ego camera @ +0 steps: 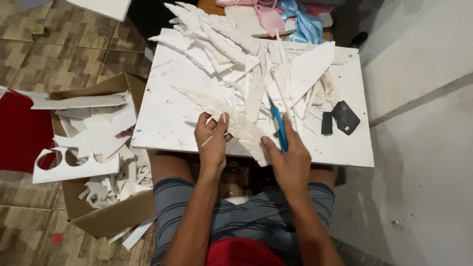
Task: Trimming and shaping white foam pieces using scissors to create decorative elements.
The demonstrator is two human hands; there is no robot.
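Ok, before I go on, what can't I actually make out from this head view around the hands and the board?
- Blade tip of the blue cutter: too small, lost against the white feather pieces.
- The cutter's grip: covered by the right hand.
- What the left hand pinches: a thin white sliver, too small to tell.
- Cardboard box: its bottom is buried under scraps.
- Ribbon: cut off by the top edge.

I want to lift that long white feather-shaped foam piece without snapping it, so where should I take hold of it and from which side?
Probably best to grip the feather-shaped foam piece along its solid central spine near the wide lower end, where the left hand already pinches it. Come from the near edge of the white board: the thin tip points away up-left, the notched edges look fragile, and the right hand with the blue cutter occupies the other side.
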